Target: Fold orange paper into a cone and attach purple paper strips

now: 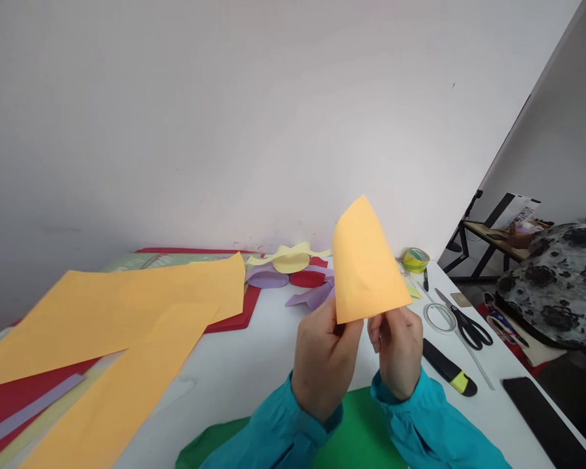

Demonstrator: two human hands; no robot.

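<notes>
A curved piece of orange paper [366,267] is held up above the table, its upper end narrowing to a point. My left hand [325,355] grips its lower left edge, with the thumb and fingers closed on the paper. My right hand [398,348] pinches the lower right edge from below; the paper hides some of its fingertips. Larger orange paper sheets [141,296] lie on the left. Under my forearms is a green sheet [359,426].
Purple, red and yellow paper shapes [268,280] lie near the wall. On the right are a tape roll [415,260], a white ring-shaped roll [439,318], scissors [469,326], a utility knife [449,368] and a black flat object [549,417]. A person in a floral top [557,286] sits beyond.
</notes>
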